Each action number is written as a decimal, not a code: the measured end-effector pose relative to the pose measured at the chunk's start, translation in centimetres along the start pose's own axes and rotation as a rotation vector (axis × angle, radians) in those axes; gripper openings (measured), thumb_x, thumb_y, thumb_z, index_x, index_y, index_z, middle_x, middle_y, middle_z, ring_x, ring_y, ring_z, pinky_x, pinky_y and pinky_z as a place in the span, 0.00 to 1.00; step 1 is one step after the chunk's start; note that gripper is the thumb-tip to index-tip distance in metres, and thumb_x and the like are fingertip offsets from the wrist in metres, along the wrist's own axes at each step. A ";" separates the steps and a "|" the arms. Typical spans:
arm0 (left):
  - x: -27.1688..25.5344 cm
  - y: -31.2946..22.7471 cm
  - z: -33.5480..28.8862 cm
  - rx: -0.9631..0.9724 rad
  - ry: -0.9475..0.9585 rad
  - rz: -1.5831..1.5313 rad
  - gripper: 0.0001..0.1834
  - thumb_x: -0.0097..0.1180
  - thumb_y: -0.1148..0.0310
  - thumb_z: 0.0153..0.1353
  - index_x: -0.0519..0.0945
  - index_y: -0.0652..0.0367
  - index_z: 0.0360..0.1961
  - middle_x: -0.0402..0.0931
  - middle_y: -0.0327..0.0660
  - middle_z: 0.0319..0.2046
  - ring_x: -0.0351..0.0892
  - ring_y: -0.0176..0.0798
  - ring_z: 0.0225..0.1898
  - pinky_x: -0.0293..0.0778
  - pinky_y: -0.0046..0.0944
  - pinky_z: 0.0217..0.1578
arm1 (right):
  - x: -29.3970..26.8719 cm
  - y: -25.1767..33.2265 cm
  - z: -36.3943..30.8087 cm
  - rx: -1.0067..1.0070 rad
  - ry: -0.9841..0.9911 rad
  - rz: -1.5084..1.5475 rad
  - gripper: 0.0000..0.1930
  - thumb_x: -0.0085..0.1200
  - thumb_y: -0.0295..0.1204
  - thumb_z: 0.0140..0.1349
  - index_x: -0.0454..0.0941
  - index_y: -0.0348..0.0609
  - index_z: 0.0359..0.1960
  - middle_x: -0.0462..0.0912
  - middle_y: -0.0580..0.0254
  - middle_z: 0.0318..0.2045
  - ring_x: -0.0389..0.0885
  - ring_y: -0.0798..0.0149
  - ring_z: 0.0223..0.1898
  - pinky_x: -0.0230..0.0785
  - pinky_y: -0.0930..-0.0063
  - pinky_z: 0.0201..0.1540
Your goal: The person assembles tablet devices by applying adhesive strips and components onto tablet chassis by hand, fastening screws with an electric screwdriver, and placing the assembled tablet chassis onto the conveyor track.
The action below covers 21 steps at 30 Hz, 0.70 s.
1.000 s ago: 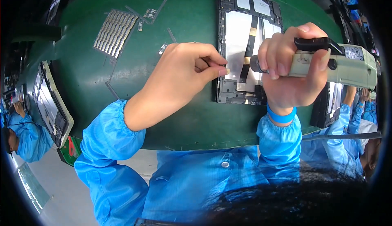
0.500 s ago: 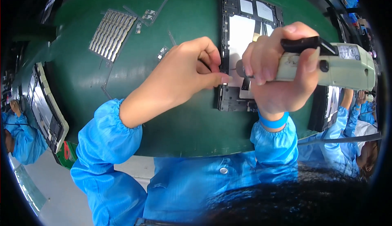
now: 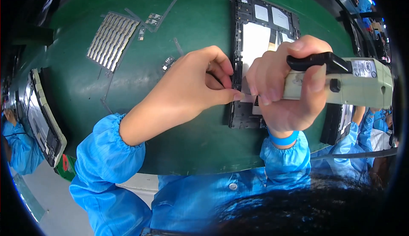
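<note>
A black device frame (image 3: 251,119) with white panels inside lies on the green table, right of the middle. My right hand (image 3: 289,80) is wrapped round a pale electric screwdriver (image 3: 362,82) with a black lever, held sideways over the frame. The tool's tip is hidden behind my fingers. At the frame's left edge is my left hand (image 3: 198,80), its fingers curled and its thumb reaching onto the edge. Whatever lies between those fingertips is too small or hidden to make out.
A sheet of small metallic parts in rows (image 3: 108,40) lies at the far left. Nearby are small chip-like pieces (image 3: 153,19) and thin clear strips (image 3: 170,8). Other device frames stand at the left (image 3: 42,116) and right (image 3: 338,121). Co-workers in blue sleeves sit on both sides.
The table and the device frame sit slightly lower in the picture. Both hands stay at the frame, the right still gripping the screwdriver; the left's fingers have shifted slightly at the edge.
</note>
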<state>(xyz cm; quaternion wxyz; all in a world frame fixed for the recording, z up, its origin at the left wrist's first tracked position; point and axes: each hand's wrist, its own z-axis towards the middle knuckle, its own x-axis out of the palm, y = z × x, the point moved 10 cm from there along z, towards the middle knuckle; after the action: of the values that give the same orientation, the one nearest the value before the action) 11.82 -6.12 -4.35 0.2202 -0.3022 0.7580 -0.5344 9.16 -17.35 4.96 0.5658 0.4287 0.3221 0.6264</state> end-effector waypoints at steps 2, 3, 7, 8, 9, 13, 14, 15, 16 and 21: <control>0.0 0.0 0.0 -0.001 -0.003 -0.007 0.15 0.65 0.80 0.53 0.74 0.65 0.41 0.78 0.40 0.35 0.81 0.31 0.36 0.78 0.30 0.40 | 0.0 -0.2 -0.1 0.017 -0.016 -0.029 0.19 0.42 0.47 0.74 0.66 0.43 0.50 0.65 0.66 0.15 0.61 0.70 0.14 0.60 0.70 0.19; 0.0 0.1 0.0 -0.004 -0.004 -0.001 0.15 0.65 0.81 0.53 0.74 0.65 0.41 0.79 0.40 0.35 0.81 0.31 0.37 0.78 0.31 0.40 | 0.1 -0.3 -0.1 0.018 -0.014 -0.035 0.19 0.43 0.46 0.74 0.66 0.43 0.50 0.65 0.66 0.15 0.62 0.70 0.14 0.60 0.71 0.20; 0.0 0.2 -0.2 -0.024 -0.008 -0.003 0.15 0.65 0.81 0.53 0.74 0.66 0.40 0.79 0.41 0.35 0.82 0.32 0.38 0.78 0.31 0.41 | 0.3 -0.4 -0.1 0.036 -0.003 -0.013 0.18 0.44 0.46 0.74 0.66 0.42 0.50 0.65 0.66 0.15 0.63 0.71 0.14 0.61 0.72 0.20; 0.1 0.2 -0.3 -0.021 -0.008 -0.003 0.15 0.65 0.81 0.53 0.74 0.66 0.40 0.79 0.41 0.35 0.82 0.32 0.38 0.78 0.31 0.41 | 0.4 -0.3 -0.1 0.034 -0.002 -0.015 0.18 0.44 0.46 0.74 0.66 0.42 0.50 0.65 0.66 0.15 0.63 0.71 0.14 0.61 0.72 0.20; 0.1 0.3 -0.3 -0.019 -0.014 0.000 0.15 0.65 0.81 0.53 0.74 0.66 0.40 0.79 0.40 0.35 0.82 0.32 0.38 0.78 0.31 0.41 | 0.4 -0.4 -0.1 0.035 -0.004 -0.008 0.19 0.44 0.46 0.74 0.66 0.42 0.50 0.65 0.66 0.15 0.62 0.71 0.14 0.61 0.72 0.20; 0.3 0.2 -0.2 -0.039 -0.013 -0.008 0.14 0.65 0.81 0.54 0.74 0.66 0.40 0.79 0.40 0.35 0.82 0.31 0.37 0.78 0.31 0.40 | 0.2 -0.4 0.1 0.025 0.013 -0.020 0.19 0.44 0.46 0.74 0.66 0.41 0.49 0.65 0.67 0.14 0.62 0.71 0.13 0.60 0.73 0.19; 0.5 0.2 0.0 -0.035 -0.007 -0.007 0.14 0.65 0.81 0.54 0.74 0.66 0.40 0.79 0.40 0.35 0.82 0.31 0.37 0.78 0.31 0.40 | 0.0 -0.4 0.1 0.023 0.009 -0.026 0.19 0.44 0.46 0.74 0.66 0.41 0.49 0.65 0.67 0.14 0.62 0.71 0.13 0.60 0.73 0.19; 0.7 0.1 0.2 -0.011 0.000 -0.010 0.14 0.66 0.81 0.54 0.74 0.65 0.39 0.78 0.40 0.35 0.81 0.31 0.37 0.78 0.31 0.40 | -0.3 -0.3 0.1 0.010 0.008 -0.018 0.19 0.44 0.46 0.74 0.66 0.41 0.50 0.65 0.66 0.14 0.62 0.71 0.13 0.60 0.72 0.19; 1.1 -0.1 0.5 0.015 0.011 -0.014 0.14 0.67 0.80 0.54 0.74 0.64 0.39 0.78 0.39 0.35 0.80 0.30 0.37 0.78 0.31 0.39 | -0.7 0.0 0.0 -0.003 0.004 -0.013 0.19 0.44 0.46 0.74 0.66 0.41 0.50 0.65 0.66 0.14 0.62 0.71 0.13 0.60 0.72 0.19; 0.5 -0.4 -0.3 0.018 -0.093 -0.067 0.20 0.68 0.81 0.55 0.70 0.61 0.44 0.75 0.40 0.35 0.80 0.30 0.33 0.79 0.30 0.33 | -4.7 4.7 0.3 -0.127 -0.102 0.006 0.18 0.42 0.46 0.75 0.68 0.43 0.50 0.64 0.68 0.14 0.61 0.71 0.13 0.60 0.71 0.18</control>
<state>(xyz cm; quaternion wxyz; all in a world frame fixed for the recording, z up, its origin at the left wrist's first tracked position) 11.36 -6.34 -3.88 0.2399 -0.3497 0.7317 -0.5337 7.36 -22.74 8.43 0.6057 0.4243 0.2509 0.6246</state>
